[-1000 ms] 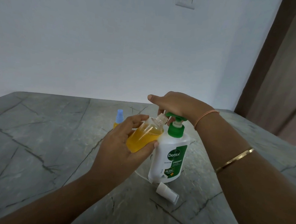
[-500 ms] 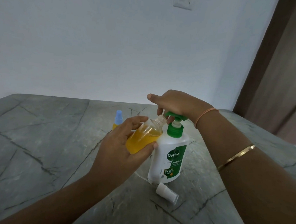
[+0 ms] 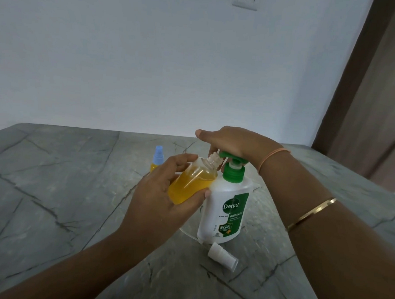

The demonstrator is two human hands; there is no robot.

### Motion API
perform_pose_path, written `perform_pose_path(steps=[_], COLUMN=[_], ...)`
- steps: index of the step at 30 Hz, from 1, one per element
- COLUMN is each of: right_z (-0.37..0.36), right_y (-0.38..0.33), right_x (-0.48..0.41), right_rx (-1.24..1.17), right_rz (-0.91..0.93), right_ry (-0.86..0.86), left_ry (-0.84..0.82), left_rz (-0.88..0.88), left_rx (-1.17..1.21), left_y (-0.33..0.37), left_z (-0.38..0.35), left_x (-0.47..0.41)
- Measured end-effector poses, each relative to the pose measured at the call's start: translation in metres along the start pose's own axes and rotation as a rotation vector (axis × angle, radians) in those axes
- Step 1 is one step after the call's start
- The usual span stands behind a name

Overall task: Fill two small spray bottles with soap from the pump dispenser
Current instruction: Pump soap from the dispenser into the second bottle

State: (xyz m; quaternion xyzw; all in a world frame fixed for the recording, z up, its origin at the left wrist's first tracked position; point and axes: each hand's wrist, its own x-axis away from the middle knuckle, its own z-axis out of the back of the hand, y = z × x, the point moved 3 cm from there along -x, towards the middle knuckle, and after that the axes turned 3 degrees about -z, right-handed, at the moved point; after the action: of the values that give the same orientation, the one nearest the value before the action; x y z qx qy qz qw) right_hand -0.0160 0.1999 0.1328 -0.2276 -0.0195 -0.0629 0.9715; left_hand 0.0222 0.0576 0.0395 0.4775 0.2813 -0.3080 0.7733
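Head view: the left grip (image 3: pixel 164 200) wraps fingers and thumb round the uncapped spray bottle (image 3: pixel 190 183). It tilts the bottle so the long axis slants and the bare neck points up and right to the nozzle, likely to catch soap. Just right, the right grip (image 3: pixel 235 142) curls over the pump dispenser (image 3: pixel 225 210) top, apparently to press. Beyond stands a capped second bottle (image 3: pixel 157 158); nearer, a white sprayer (image 3: pixel 223 257) lies on the counter (image 3: pixel 52 187).
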Motion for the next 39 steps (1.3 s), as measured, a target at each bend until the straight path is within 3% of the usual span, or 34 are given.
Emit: perform_pose_path(steps=[7,39], right_z=[0.01,-0.001], right_y=[-0.002,0.004], right_x=[-0.002,-0.007], right_rx=[-0.001,-0.003], right_rz=[0.048,0.022], right_ry=[0.055,0.018], left_ry=[-0.006,0.008], left_rz=[0.002,0.013], left_rx=[-0.022,-0.021], left_y=[-0.001,-0.001], left_z=[-0.003,-0.002], left_x=[-0.001,-0.002])
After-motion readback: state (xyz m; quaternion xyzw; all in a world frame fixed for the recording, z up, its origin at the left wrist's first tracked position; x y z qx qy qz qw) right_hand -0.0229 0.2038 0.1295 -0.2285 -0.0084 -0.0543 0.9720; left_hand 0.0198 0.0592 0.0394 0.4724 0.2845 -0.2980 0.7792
